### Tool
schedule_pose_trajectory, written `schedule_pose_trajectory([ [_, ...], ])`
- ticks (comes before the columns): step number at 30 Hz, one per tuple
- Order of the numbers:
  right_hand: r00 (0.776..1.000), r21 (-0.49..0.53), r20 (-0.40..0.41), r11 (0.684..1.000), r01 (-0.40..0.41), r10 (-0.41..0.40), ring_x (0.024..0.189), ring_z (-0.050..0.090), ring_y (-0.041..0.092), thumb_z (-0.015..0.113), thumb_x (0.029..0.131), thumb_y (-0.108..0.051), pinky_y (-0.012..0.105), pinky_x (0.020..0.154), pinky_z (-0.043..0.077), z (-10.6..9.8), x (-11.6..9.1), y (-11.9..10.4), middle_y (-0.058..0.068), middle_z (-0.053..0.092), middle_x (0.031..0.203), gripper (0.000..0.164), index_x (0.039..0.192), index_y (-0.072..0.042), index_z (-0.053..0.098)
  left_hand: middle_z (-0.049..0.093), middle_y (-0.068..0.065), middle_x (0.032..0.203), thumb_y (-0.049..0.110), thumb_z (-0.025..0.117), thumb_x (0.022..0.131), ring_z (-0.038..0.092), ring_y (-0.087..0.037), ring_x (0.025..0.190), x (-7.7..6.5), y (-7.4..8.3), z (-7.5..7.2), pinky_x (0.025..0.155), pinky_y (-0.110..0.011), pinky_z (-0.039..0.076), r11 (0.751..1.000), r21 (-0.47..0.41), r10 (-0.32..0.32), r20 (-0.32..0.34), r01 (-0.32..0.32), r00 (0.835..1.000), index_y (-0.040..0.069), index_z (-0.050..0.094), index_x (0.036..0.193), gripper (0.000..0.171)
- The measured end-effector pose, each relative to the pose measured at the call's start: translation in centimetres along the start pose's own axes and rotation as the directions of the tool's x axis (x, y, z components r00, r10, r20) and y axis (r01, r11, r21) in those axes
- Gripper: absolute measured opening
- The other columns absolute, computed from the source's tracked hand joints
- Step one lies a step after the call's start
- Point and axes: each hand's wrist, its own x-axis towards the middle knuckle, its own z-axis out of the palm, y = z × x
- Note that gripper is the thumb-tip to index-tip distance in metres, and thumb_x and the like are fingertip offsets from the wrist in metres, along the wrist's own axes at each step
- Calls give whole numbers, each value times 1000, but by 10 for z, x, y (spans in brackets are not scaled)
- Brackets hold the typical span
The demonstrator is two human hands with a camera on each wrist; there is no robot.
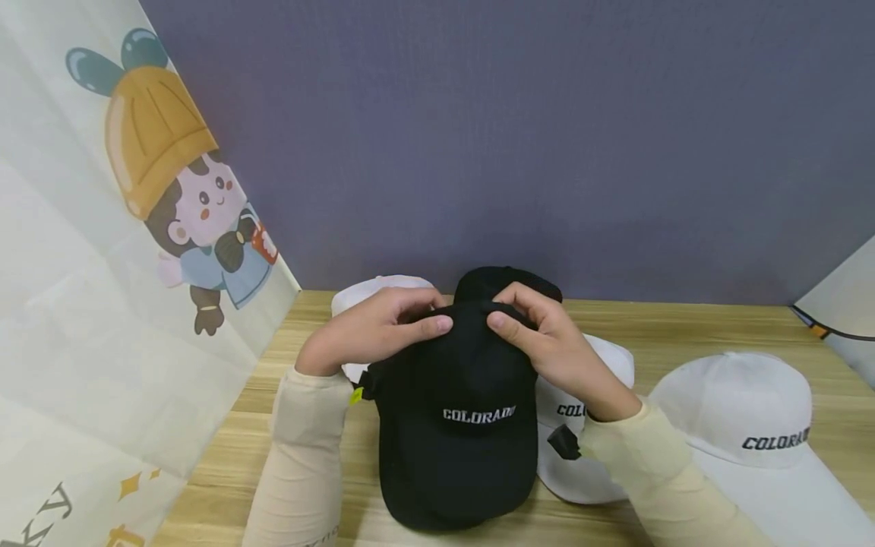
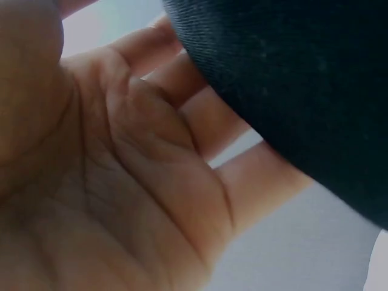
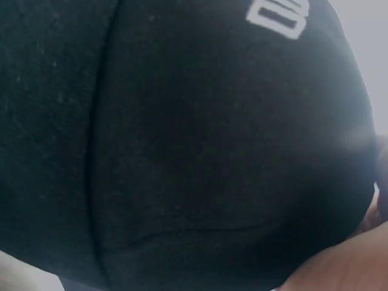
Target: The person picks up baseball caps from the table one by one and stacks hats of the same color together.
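Note:
A black baseball cap (image 1: 458, 471) with white COLORADO lettering is held up in front, brim pointing down toward me. My left hand (image 1: 379, 327) grips the left of its crown top, thumb in front and fingers behind. On the other side my right hand (image 1: 557, 346) pinches the crown top the same way, the two thumbs a short gap apart. In the left wrist view, the fingers of the left hand (image 2: 139, 163) pass behind the dark cap fabric (image 2: 291, 79). Black crown panels (image 3: 200, 151) fill most of the right wrist view, with part of the right hand (image 3: 351, 260) at lower right.
Behind the held cap stand a second black cap (image 1: 481, 282) and a white cap (image 1: 383, 284). Another white cap (image 1: 577, 475) sits partly behind my right wrist; one more white cap (image 1: 738, 403) lies farther right. A grey-blue panel (image 1: 513, 152) backs the wooden table (image 1: 683, 323).

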Motion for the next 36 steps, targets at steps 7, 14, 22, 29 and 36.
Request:
schedule_pose_trajectory([
  [7,991,23,1,991,-132,132,66,55,28,53,92,-27,41,59,44,9,1,6,15,53,78,18,95,-9,51,43,1,67,59,43,89,44,-8,62,-1,-23,2,62,-27,38,985,99,-150,83,142,985,22,54,77,41],
  [14,986,0,-1,986,-166,166,66,56,28,53,92,-30,41,61,45,16,1,14,15,55,80,22,95,-8,50,46,1,68,56,45,89,48,-11,64,0,-32,3,64,-29,40,986,60,-163,136,156,977,22,56,78,38],
  [22,983,-26,-15,983,-183,183,70,54,26,54,91,-32,39,62,44,22,2,25,14,53,80,23,93,-8,51,54,4,77,54,59,82,50,-11,71,-3,-39,1,67,-29,41,987,30,-162,187,159,969,24,59,86,30],
  [29,974,-52,-15,972,-227,227,70,54,24,54,92,-23,37,65,43,31,3,18,13,54,79,16,91,-7,51,58,4,80,54,69,71,52,-10,74,-4,-44,0,68,-29,41,979,57,-204,253,196,946,25,59,92,38],
  [36,967,-128,-25,959,-253,252,73,54,24,55,91,-31,37,67,42,32,3,45,10,54,81,21,92,-10,51,57,2,72,55,69,70,53,-13,67,-2,-52,3,64,-30,41,959,89,-282,282,267,917,23,60,88,38],
])
